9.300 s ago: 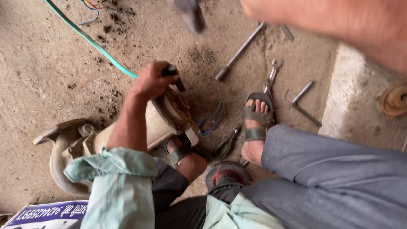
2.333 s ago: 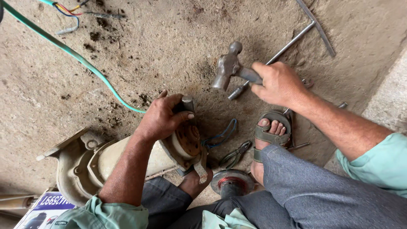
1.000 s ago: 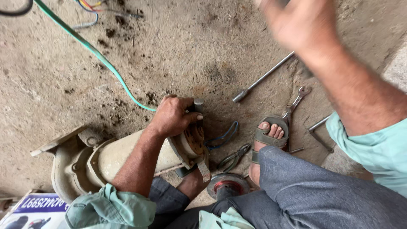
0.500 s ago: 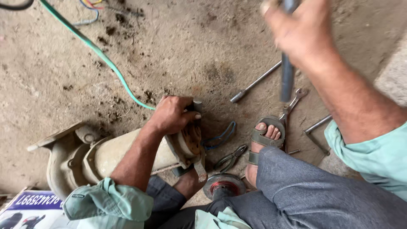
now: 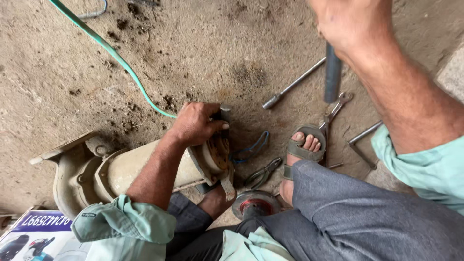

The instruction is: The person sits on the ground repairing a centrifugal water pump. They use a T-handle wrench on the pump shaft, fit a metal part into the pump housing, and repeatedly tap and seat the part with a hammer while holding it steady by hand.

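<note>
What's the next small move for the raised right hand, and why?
Probably bring the right hand down so the hammer handle it grips drives the head onto the dark tool that the left hand holds against the pump's end face. The tool sits braced there and the hammer is lifted above it.

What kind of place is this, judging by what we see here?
Probably a repair workshop with a rough, dirty concrete floor. Hand tools lie loose on it: a long socket wrench and pliers. The left hand steadies a worn pump housing.
</note>
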